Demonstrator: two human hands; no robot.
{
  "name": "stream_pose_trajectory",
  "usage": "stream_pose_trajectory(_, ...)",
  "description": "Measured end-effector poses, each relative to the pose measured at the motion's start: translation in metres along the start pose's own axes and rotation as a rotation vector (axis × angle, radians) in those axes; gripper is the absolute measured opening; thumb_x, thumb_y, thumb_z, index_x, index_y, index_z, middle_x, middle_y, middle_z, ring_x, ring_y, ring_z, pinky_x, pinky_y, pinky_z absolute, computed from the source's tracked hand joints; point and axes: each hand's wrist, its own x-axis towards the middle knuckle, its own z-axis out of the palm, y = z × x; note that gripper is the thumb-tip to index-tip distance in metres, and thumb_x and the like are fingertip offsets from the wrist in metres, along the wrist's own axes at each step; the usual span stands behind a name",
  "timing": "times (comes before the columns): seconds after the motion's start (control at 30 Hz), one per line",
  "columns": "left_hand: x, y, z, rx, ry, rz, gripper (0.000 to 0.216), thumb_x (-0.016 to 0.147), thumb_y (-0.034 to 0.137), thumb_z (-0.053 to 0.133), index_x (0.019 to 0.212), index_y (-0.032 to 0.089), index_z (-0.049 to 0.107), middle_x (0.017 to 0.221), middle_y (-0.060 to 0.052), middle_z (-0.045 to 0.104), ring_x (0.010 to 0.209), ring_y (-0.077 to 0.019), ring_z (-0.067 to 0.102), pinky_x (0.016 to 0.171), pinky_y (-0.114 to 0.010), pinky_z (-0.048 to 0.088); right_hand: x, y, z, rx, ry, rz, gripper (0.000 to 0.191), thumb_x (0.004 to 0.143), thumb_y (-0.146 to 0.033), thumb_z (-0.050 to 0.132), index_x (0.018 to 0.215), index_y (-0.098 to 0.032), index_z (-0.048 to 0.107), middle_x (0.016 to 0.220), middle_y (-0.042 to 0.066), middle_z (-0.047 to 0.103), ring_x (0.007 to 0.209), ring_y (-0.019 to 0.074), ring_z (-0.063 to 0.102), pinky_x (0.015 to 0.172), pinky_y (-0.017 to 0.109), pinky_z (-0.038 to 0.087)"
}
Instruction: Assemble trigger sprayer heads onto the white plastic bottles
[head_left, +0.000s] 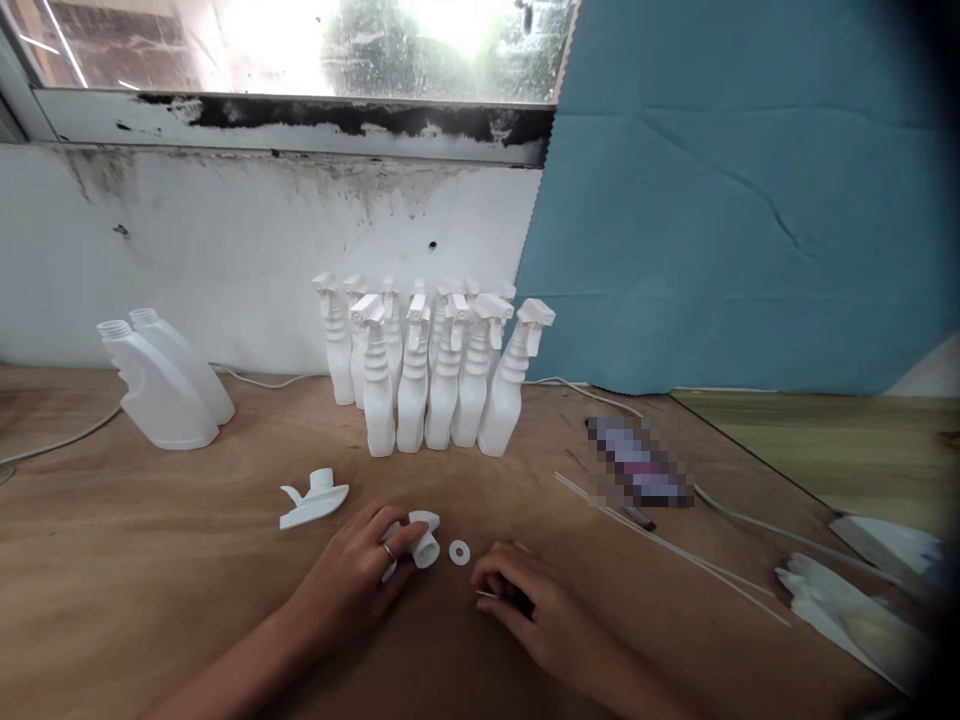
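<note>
Now my left hand [364,560] grips a spray head [426,550], my right hand [536,605] pinches a thin white piece [486,594]; toward the table's [210,560] back edge stand plain white bottles [443,405].

Spray bottles [443,400] block front; washer [452,553] narrows gap between hands [361,562].

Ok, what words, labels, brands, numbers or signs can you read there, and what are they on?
No text can be read.
Spray bottles: no lettering visible.
Spray top in the left hand: none visible.
Pixelated item on the right: blurred out.
White thing at far right: blue marking, too blurred.
</note>
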Motion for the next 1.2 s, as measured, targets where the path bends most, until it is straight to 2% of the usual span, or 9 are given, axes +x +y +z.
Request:
stream_pose_trajectory(0.13, 0.004, 0.008, 0.002, -0.202, -0.016, -0.042, 0.038, 0.092, 0.024, 0.050, 0.129, 0.027, 0.046, 0.115, -0.006, 0.062, 0.103, -0.0185, 0.059, 0.089, -0.030, 0.048, 0.009, 0.001, 0.007, 0.041, 0.195, -0.184, 0.007, 0.089, -0.017, 0.058, 0.085, -0.022, 0.061, 0.079, 0.002, 0.060, 0.072, 0.0157, 0.058, 0.067, 0.027, 0.048)
stream_pose_trajectory(0.2, 0.005, 0.012, 0.000, -0.292, -0.052, -0.065, 0.035, 0.093, 0.026, 0.050, 0.128, 0.028, 0.047, 0.112, -0.004, 0.064, 0.101, -0.0173, 0.060, 0.089, -0.028, 0.047, 0.013, 0.001, 0.009, 0.036, 0.339, -0.272, 0.015, 0.089, -0.012, 0.055, 0.096, -0.023, 0.063, 0.088, 0.004, 0.062, 0.079, 0.0162, 0.060, 0.071, 0.027, 0.050)
stream_pose_trajectory(0.27, 0.007, 0.015, -0.002, -0.340, -0.099, -0.057, 0.033, 0.093, 0.027, 0.050, 0.126, 0.027, 0.049, 0.108, -0.004, 0.065, 0.098, -0.0173, 0.060, 0.087, -0.028, 0.047, 0.016, 0.000, 0.009, 0.000, 0.404, -0.342, 0.030, 0.089, -0.006, 0.052, 0.110, -0.025, 0.062, 0.096, 0.006, 0.061, 0.087, 0.0171, 0.060, 0.075, 0.029, 0.050)
stream_pose_trajectory(0.4, 0.007, 0.015, -0.004, -0.350, -0.143, -0.015, 0.030, 0.093, 0.028, 0.049, 0.123, 0.024, 0.051, 0.101, -0.006, 0.064, 0.093, -0.0182, 0.058, 0.084, -0.030, 0.046, 0.018, -0.005, 0.010, -0.098, 0.283, -0.475, 0.047, 0.087, -0.002, 0.047, 0.127, -0.026, 0.054, 0.111, 0.009, 0.058, 0.097, 0.0204, 0.056, 0.082, 0.036, 0.050)
stream_pose_trajectory(0.57, 0.002, 0.010, -0.002, -0.350, -0.143, -0.031, 0.030, 0.094, 0.028, 0.049, 0.123, 0.025, 0.050, 0.105, -0.005, 0.064, 0.095, -0.0174, 0.059, 0.086, -0.030, 0.046, 0.018, -0.010, 0.009, -0.148, 0.104, -0.483, 0.050, 0.086, -0.011, 0.053, 0.134, -0.023, 0.045, 0.118, 0.012, 0.056, 0.103, 0.0246, 0.054, 0.088, 0.043, 0.047)
stream_pose_trajectory(0.67, -0.002, 0.009, -0.001, -0.348, -0.121, -0.050, 0.036, 0.093, 0.029, 0.052, 0.128, 0.028, 0.044, 0.114, -0.004, 0.063, 0.103, -0.0172, 0.059, 0.090, -0.030, 0.046, 0.019, -0.010, 0.011, -0.180, 0.118, -0.442, 0.045, 0.087, -0.015, 0.055, 0.130, -0.023, 0.045, 0.119, 0.012, 0.056, 0.103, 0.0239, 0.055, 0.088, 0.041, 0.047)
stream_pose_trajectory(0.77, -0.004, 0.008, 0.001, -0.300, -0.072, -0.061, 0.031, 0.092, 0.030, 0.053, 0.121, 0.028, 0.044, 0.107, -0.002, 0.065, 0.096, -0.0159, 0.061, 0.085, -0.028, 0.047, 0.019, -0.008, 0.015, -0.172, 0.135, -0.414, 0.036, 0.087, -0.016, 0.057, 0.121, -0.023, 0.047, 0.112, 0.010, 0.059, 0.099, 0.0220, 0.057, 0.087, 0.038, 0.048)
stream_pose_trajectory(0.93, -0.002, 0.009, 0.002, -0.163, 0.001, 0.141, 0.023, 0.096, 0.024, 0.047, 0.118, 0.025, 0.045, 0.105, -0.004, 0.066, 0.092, -0.0158, 0.061, 0.082, -0.028, 0.047, 0.018, -0.002, 0.021, -0.180, 0.173, -0.430, 0.034, 0.087, -0.019, 0.059, 0.117, -0.022, 0.046, 0.108, 0.010, 0.063, 0.095, 0.0218, 0.061, 0.086, 0.039, 0.049)
stream_pose_trajectory(1.2, 0.001, 0.013, -0.001, -0.080, -0.114, 0.179, 0.029, 0.090, 0.031, 0.056, 0.118, 0.024, 0.049, 0.111, -0.006, 0.063, 0.096, -0.0200, 0.059, 0.083, -0.033, 0.047, 0.017, -0.003, 0.022, -0.192, 0.187, -0.428, 0.033, 0.088, -0.013, 0.053, 0.118, -0.024, 0.049, 0.107, 0.009, 0.064, 0.091, 0.0204, 0.062, 0.081, 0.034, 0.054)
